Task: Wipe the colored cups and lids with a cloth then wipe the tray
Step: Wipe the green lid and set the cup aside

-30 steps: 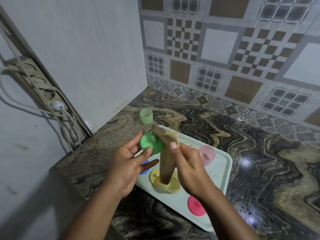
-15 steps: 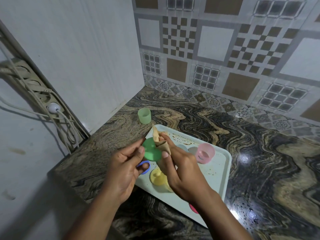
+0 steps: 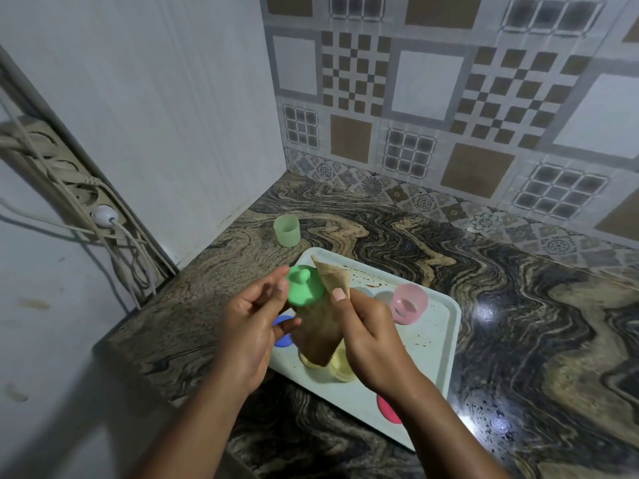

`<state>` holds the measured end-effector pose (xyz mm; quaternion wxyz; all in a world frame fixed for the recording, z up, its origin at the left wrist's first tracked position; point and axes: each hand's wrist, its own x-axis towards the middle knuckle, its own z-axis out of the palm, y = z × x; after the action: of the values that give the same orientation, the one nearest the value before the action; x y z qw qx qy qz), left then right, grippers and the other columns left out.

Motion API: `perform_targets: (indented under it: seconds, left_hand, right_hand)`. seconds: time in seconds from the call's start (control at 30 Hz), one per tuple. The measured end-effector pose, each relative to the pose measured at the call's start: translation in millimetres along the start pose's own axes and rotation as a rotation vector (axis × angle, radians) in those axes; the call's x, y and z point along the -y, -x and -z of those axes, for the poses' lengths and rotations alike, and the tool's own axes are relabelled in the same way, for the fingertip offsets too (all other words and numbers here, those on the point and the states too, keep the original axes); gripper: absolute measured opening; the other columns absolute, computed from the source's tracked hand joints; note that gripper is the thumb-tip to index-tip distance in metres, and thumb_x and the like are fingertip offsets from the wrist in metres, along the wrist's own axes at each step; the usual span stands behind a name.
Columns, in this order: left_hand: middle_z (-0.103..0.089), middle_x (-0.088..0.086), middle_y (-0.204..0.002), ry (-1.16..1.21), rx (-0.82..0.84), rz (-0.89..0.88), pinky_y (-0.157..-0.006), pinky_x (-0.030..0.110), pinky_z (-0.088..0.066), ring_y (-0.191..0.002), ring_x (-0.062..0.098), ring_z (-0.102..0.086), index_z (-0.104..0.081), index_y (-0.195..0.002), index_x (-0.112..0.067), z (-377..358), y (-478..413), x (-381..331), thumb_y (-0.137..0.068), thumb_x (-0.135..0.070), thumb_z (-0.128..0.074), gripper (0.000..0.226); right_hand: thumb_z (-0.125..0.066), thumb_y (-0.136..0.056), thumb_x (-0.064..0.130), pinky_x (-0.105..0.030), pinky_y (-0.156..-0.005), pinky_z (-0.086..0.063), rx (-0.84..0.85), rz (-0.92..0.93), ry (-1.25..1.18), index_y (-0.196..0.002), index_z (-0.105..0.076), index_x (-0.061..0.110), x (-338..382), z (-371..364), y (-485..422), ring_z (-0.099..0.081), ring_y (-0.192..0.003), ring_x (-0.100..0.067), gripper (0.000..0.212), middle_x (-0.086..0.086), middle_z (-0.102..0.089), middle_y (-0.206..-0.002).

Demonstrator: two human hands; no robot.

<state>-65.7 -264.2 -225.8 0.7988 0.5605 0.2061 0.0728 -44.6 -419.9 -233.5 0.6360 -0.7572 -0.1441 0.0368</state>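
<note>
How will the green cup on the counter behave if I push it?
Probably light: the green cup looks like thin translucent plastic. It may slide easily, since the counter looks glossy. It stands upright and squat, so tipping seems unlikely.

I see two hands, my left hand [image 3: 249,326] and my right hand [image 3: 370,337]. There is one cloth [image 3: 318,337] and one tray [image 3: 434,344]. I count two cups for sure: one green cup [image 3: 286,230] and one pink cup [image 3: 409,303]. I count three lids: one green lid [image 3: 304,286], one blue lid [image 3: 283,337] and one red lid [image 3: 387,409]. Two yellow things [image 3: 342,368] peek out. I cannot tell if they are cups or lids.
</note>
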Motion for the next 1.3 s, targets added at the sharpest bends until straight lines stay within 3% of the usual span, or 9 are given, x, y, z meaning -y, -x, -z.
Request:
perform_targets:
  seconds: [0.13,0.23,0.37,0.43,0.63,0.7,0.8,1.17,1.3]
  left_hand:
    - [-0.075,0.001,-0.114,-0.003,0.011,-0.047,-0.057,0.026,-0.056,-0.099,0.012,-0.073,-0.058,-0.132,-0.022,-5.5,3.2,-0.1,-0.086,-0.004,-0.067,0.050]
    - [-0.077,0.004,-0.106,0.027,-0.054,-0.038,-0.055,0.023,-0.054,-0.090,0.011,-0.073,-0.063,-0.126,-0.019,-4.0,2.6,1.6,-0.087,-0.008,-0.067,0.040]
    - [-0.078,0.000,-0.104,0.011,-0.008,-0.020,-0.058,0.020,-0.054,-0.087,0.007,-0.071,-0.068,-0.120,-0.022,-2.7,7.4,1.7,-0.089,-0.011,-0.064,0.033]
    - [-0.078,-0.001,-0.093,0.052,-0.002,-0.006,-0.051,0.017,-0.049,-0.064,0.003,-0.061,-0.068,-0.117,-0.020,-1.7,9.7,1.2,-0.090,-0.006,-0.062,0.031]
    - [-0.075,0.007,-0.104,0.058,0.067,0.022,-0.049,0.020,-0.045,-0.071,0.013,-0.053,-0.071,-0.118,-0.016,0.1,19.5,2.0,-0.078,-0.016,-0.065,0.040]
    - [-0.076,0.004,-0.106,0.026,0.053,0.025,-0.049,0.022,-0.050,-0.077,0.014,-0.065,-0.071,-0.117,-0.022,0.1,20.7,1.6,-0.082,-0.017,-0.064,0.036]
    - [-0.076,0.010,-0.104,-0.009,-0.037,0.035,-0.048,0.027,-0.054,-0.086,0.025,-0.069,-0.068,-0.116,-0.021,0.0,18.9,2.3,-0.093,-0.015,-0.062,0.025]
    - [-0.075,0.004,-0.112,0.034,-0.067,-0.051,-0.062,0.032,-0.061,-0.104,0.022,-0.072,-0.061,-0.131,-0.025,-8.0,27.0,6.5,-0.088,-0.009,-0.066,0.046]
    - [-0.077,0.006,-0.108,0.036,-0.077,-0.045,-0.060,0.031,-0.060,-0.100,0.023,-0.074,-0.061,-0.129,-0.017,-4.8,25.6,6.0,-0.084,-0.012,-0.068,0.046]
  right_hand:
    - [-0.039,-0.104,0.046,-0.051,-0.063,-0.048,0.039,0.027,0.022,-0.066,-0.052,0.002,-4.2,0.9,2.6,-0.058,-0.060,-0.037,0.059,-0.016,-0.062,-0.059]
    - [-0.042,-0.106,0.027,-0.018,-0.064,-0.045,-0.039,0.165,0.144,-0.077,-0.057,0.021,1.3,5.9,7.3,-0.057,-0.062,-0.001,0.034,0.018,-0.064,-0.067]
    - [-0.045,-0.105,0.016,-0.016,-0.109,-0.039,0.119,0.338,0.312,-0.144,-0.056,0.016,3.3,1.6,12.1,-0.048,-0.137,0.001,0.040,0.002,-0.054,-0.150]
    - [-0.044,-0.106,0.019,-0.026,-0.118,-0.036,0.140,0.322,0.318,-0.147,-0.052,0.009,-2.3,0.7,11.8,-0.032,-0.150,-0.006,0.043,-0.005,-0.041,-0.158]
    - [-0.046,-0.105,0.019,-0.007,-0.107,-0.037,0.059,0.317,0.416,-0.137,-0.061,0.009,-5.0,18.8,-1.0,-0.056,-0.131,-0.014,0.036,0.004,-0.052,-0.145]
    - [-0.047,-0.106,0.019,-0.001,-0.086,-0.040,0.037,0.250,0.410,-0.119,-0.070,0.012,-5.6,22.4,-3.7,-0.063,-0.090,-0.013,0.027,-0.009,-0.076,-0.110]
    - [-0.044,-0.104,0.035,-0.027,-0.056,-0.035,0.037,0.048,0.138,-0.068,-0.053,0.014,-2.8,23.1,0.3,-0.038,-0.055,-0.004,0.042,0.005,-0.046,-0.055]
    - [-0.043,-0.108,0.025,-0.012,-0.054,-0.032,0.004,0.043,-0.068,-0.064,-0.045,0.017,1.8,7.1,25.0,-0.040,-0.051,0.001,0.045,0.016,-0.047,-0.051]
    - [-0.040,-0.108,0.027,-0.020,-0.084,-0.047,-0.050,0.243,0.125,-0.110,-0.070,0.010,-0.9,8.0,27.5,-0.063,-0.096,-0.005,0.035,0.023,-0.067,-0.100]
